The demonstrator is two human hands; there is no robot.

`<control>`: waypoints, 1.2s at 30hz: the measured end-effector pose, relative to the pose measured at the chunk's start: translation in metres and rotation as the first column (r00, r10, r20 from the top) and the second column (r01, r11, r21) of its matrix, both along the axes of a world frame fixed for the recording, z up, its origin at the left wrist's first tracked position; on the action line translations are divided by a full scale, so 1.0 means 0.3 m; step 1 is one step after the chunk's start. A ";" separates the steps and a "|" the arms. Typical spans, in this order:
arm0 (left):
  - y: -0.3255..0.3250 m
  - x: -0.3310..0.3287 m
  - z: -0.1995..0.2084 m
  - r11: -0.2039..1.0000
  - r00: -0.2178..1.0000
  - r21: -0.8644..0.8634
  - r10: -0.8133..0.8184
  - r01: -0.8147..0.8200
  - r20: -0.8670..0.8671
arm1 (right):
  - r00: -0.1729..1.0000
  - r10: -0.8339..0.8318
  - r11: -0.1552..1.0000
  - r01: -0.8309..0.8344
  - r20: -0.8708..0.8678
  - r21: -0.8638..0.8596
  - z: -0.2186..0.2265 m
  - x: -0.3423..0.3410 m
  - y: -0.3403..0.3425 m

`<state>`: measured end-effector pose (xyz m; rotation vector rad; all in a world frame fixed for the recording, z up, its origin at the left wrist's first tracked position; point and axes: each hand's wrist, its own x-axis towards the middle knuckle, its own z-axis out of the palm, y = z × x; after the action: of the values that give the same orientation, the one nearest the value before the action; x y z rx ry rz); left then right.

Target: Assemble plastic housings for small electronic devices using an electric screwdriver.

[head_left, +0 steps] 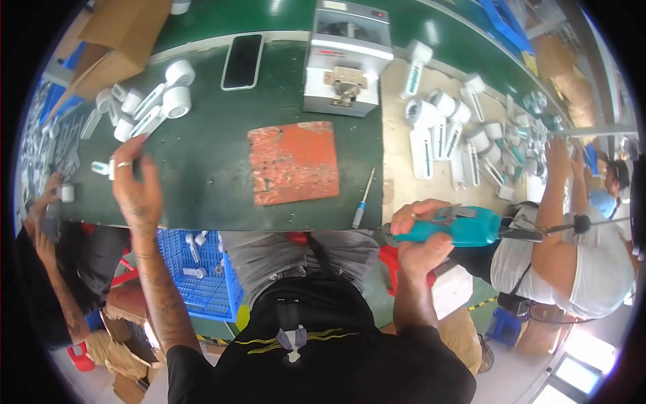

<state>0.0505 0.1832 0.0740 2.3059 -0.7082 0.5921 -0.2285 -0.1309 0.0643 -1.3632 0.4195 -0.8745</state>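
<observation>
Both hands are busy at the green table [202,195]. On the left side of the frame, the left hand [136,185] has its fingers loosely bent, with a gap between thumb and fingers. It is right by a bunch of white handles with round heads [176,101], and a small white piece [99,167] sits just beside it. I cannot tell if its fingertips touch any of them.

Right of the middle of the frame, low down, the right hand [424,236] is closed around a teal power tool [464,226], which lies sideways, near the table's front edge.

A worn red board [295,165] lies flat in the middle of the frame. Just right of it is a thin screwdriver [360,212]. At the top middle stands a gray machine [346,60], with a phone [243,62] to its left. More white parts [422,113] fill the upper right. Lower left, a blue basket [235,296] holds some white bits. Other people work at both sides.
</observation>
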 end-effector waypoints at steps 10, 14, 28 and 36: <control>-1.205 -0.406 -0.113 0.732 0.623 0.011 -0.572 0.682 -0.534 | 0.998 -0.033 0.998 0.030 -0.055 -0.056 0.012 -0.107 0.011; -1.271 -0.411 -0.240 0.837 0.704 -0.006 -0.465 0.548 -0.537 | 0.997 -0.060 0.997 0.058 -0.052 -0.046 0.018 -0.138 0.026; -0.609 -0.301 -0.096 0.809 0.793 -0.096 -0.588 0.580 -0.159 | 0.983 0.167 0.985 -0.163 -0.077 0.064 0.066 0.010 -0.025; -0.573 -0.190 -0.141 0.746 0.737 0.047 -0.643 0.664 -0.208 | 0.982 0.051 0.975 -0.010 0.182 -0.221 0.134 0.546 -0.129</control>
<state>-0.0066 0.0112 0.0316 1.9711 -1.4080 0.0045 -0.0648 -0.1695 0.1047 -1.4689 0.1593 -1.0368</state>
